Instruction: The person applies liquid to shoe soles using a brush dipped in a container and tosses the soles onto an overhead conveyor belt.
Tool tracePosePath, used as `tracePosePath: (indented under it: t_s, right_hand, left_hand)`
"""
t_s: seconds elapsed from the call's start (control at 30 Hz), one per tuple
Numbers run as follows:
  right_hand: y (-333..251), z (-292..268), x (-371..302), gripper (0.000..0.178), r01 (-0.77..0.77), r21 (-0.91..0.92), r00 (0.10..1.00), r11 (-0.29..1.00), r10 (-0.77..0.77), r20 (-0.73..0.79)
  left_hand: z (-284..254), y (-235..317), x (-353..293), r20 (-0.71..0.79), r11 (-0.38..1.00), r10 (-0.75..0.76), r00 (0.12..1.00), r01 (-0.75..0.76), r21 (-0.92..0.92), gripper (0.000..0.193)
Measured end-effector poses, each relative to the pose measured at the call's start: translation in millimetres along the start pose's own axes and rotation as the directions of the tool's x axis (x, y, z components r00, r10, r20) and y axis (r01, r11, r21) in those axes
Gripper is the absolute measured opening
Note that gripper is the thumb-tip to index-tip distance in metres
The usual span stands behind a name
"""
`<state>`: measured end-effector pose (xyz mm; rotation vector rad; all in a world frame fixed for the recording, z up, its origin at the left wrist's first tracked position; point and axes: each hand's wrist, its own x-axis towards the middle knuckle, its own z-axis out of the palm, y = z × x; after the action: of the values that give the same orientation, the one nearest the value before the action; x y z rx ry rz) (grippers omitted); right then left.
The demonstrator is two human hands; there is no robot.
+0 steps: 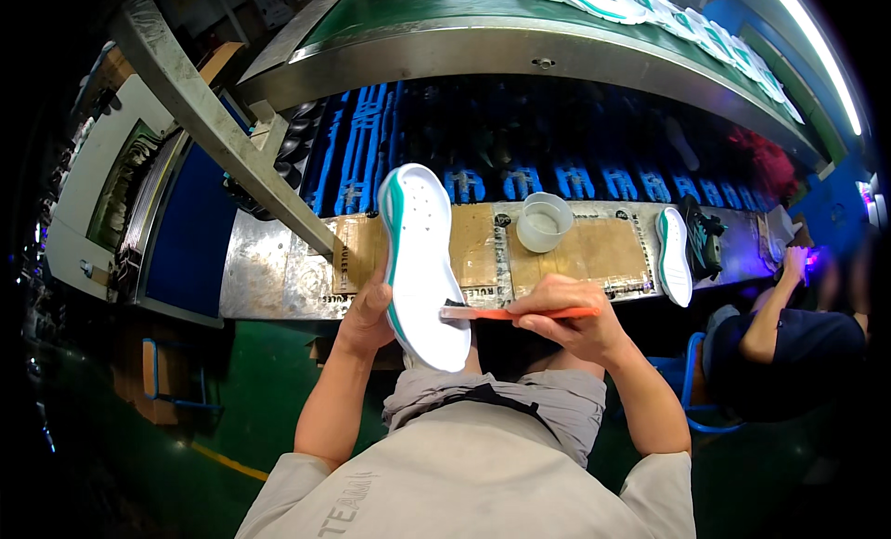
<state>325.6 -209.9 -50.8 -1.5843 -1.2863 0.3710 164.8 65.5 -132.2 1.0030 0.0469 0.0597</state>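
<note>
My left hand (368, 318) grips a white shoe sole (422, 251) by its left edge, holding it upright with its inner face toward me. A green band runs along that side of the sole, and small holes dot its upper part. In my right hand (571, 318) is a brush (543, 312) with an orange handle. Its dark bristles touch the sole's face near the lower end. Beyond my right hand, a translucent white cup (544, 222) stands on the cardboard-covered bench, with pale contents inside.
Another white sole (674, 257) and a dark shoe (703, 237) rest on the metal bench (264, 270) to the right. Several soles (594, 0) lie on a green conveyor (445, 10) above. A slanted metal post (223, 135) stands at left. At right sits a co-worker (789, 344).
</note>
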Motion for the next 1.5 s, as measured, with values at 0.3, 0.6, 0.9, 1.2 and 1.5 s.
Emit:
tracePosePath:
  t_s: [0.3, 0.6, 0.9, 1.2, 1.5]
  right_hand:
    - [-36.0, 25.7, -30.6, 0.011, -0.315, 0.179, 0.936, 0.932, 0.336, -0.101]
    - [-24.2, 61.4, -13.1, 0.024, -0.366, 0.697, 0.796, 0.617, 0.596, -0.109]
    - [-3.2, 76.1, 14.6, 0.031, -0.174, 0.894, 0.749, 0.414, 0.645, -0.153]
    - [41.6, 35.1, -47.0, 0.026, 0.038, 0.797, 0.517, 0.603, 0.671, -0.532]
    - [50.6, 22.8, -69.7, 0.026, 0.08, 0.789, 0.525, 0.61, 0.647, -0.553]
  left_hand:
    - [6.4, 10.6, 8.1, -0.15, 0.963, 0.267, 0.952, -0.258, 0.08, 0.124]
    - [16.5, -3.8, 7.7, -0.182, 0.884, 0.38, 0.907, -0.298, 0.361, 0.13]
    - [20.6, -17.8, 9.6, -0.135, 0.918, 0.32, 0.938, -0.271, 0.29, 0.128]
    - [12.8, 20.1, -15.5, 0.147, 0.89, -0.298, 0.943, 0.33, -0.313, 0.09]
    - [16.2, 249.1, 273.2, 0.081, 0.84, 0.495, 0.865, -0.453, -0.299, 0.083]
